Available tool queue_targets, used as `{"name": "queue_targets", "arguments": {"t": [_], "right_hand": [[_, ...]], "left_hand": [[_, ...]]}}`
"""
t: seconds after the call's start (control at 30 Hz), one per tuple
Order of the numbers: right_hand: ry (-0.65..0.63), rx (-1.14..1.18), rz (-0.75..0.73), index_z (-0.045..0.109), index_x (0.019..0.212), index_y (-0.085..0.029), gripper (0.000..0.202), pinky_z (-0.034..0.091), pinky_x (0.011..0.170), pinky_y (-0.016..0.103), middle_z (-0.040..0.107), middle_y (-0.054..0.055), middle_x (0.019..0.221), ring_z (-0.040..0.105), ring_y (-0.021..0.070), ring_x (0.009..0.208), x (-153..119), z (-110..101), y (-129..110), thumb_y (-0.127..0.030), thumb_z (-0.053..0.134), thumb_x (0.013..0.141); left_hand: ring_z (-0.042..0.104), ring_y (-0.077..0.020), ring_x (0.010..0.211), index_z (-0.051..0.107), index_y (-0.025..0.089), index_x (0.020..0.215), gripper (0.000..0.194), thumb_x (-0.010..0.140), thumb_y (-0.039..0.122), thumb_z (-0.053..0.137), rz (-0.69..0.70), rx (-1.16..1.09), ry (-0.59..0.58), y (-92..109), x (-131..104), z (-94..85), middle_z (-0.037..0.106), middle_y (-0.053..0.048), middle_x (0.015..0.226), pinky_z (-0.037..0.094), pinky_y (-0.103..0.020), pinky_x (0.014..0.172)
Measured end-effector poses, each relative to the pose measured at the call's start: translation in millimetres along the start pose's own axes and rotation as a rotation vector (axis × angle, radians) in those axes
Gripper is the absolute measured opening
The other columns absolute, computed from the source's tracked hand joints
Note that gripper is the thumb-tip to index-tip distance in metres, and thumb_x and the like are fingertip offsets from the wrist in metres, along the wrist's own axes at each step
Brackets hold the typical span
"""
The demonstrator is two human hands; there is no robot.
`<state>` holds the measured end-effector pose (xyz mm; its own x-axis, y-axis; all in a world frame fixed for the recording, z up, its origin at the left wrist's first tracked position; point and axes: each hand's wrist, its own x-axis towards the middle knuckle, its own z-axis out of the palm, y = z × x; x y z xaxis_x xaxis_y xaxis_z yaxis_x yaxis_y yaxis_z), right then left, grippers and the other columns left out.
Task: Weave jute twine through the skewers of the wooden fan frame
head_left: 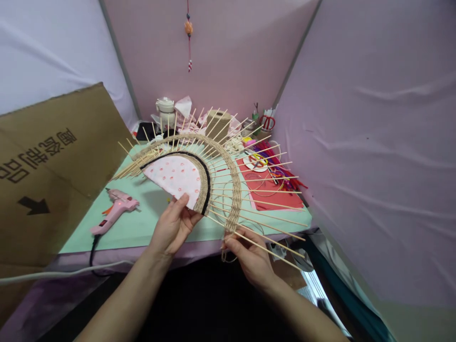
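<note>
Your left hand [174, 225] pinches the fan's spotted panel [174, 175], fingers nearly closed; right fingers close on the woven band's [235, 190] lower end. Fan's held above the table [142, 228]. Risk: uneven pull skews thin sticks [274, 219], loosening the weave.

The half-round fan frame of pale wooden sticks, woven with tan cord [235, 185], is held tilted above the table, its sticks radiating outward. A white, red-spotted semicircular panel [174, 176] fills its centre, edged by black and tan cord bands.
</note>
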<state>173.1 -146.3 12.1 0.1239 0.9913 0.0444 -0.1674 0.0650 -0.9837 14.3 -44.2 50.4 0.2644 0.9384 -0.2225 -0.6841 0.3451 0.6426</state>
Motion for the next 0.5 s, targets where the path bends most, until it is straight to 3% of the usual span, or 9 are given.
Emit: {"name": "queue_targets", "arguments": {"t": [0.13, 0.33, 0.5], "right_hand": [[0.052, -0.088, -0.005, 0.064, 0.072, -0.020, 0.015, 0.045, 0.070, 0.026, 0.062, 0.000, 0.073, 0.057, 0.0142, 0.071, 3, -3, -6, -0.033, 0.068, 0.080], [0.135, -0.198, -0.145, 0.062, 0.073, -0.020, 0.014, 0.041, 0.064, 0.025, 0.055, 0.000, 0.073, 0.049, 0.0130, 0.068, 7, -8, -10, -0.031, 0.068, 0.080], [0.162, -0.242, -0.254, 0.063, 0.073, -0.021, 0.010, 0.039, 0.071, 0.028, 0.057, 0.000, 0.073, 0.050, 0.0147, 0.072, 9, -10, -12, -0.027, 0.067, 0.081]], "left_hand": [[0.071, -0.0130, 0.076, 0.060, 0.018, 0.115, 0.029, 0.088, 0.015, 0.054, -0.023, 0.021, 0.001, 1, -1, -1.2, 0.074, -0.003, 0.094, 0.061, -0.025, 0.073], [0.071, -0.0140, 0.073, 0.059, 0.018, 0.116, 0.028, 0.088, 0.017, 0.055, -0.033, 0.044, -0.013, 3, 0, -5.3, 0.074, -0.004, 0.092, 0.061, -0.027, 0.074], [0.071, -0.0136, 0.069, 0.061, 0.016, 0.108, 0.022, 0.088, 0.014, 0.052, -0.034, 0.057, -0.004, 3, 2, -6.4, 0.074, -0.003, 0.087, 0.061, -0.028, 0.071]]}}
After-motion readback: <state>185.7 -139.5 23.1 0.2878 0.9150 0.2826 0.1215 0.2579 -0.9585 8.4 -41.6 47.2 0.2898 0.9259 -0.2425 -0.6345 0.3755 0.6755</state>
